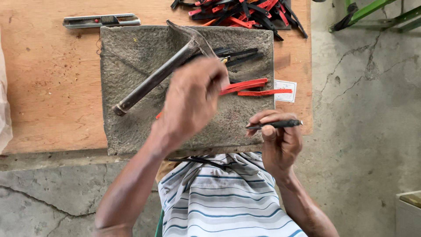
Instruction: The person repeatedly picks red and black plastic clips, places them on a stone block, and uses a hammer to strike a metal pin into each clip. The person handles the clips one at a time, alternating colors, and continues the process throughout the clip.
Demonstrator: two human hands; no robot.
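My left hand (190,100) hovers over a grey stone slab (131,57), fingers curled on red plastic strips (256,86) that stick out to its right; the grip itself is hidden by the hand. My right hand (280,140) is near the slab's front right corner, pinching a thin black rod-like tool (276,124) held level. A hammer (162,72) with a dark handle lies diagonally across the slab. Black strips (241,55) lie on the slab beyond my left hand.
The slab rests on a wooden board (52,87). A utility knife (101,20) lies at the board's far left. A pile of red and black strips (245,12) sits at the far edge. A small paper label (286,90) lies right of the slab. Cracked concrete floor surrounds the board.
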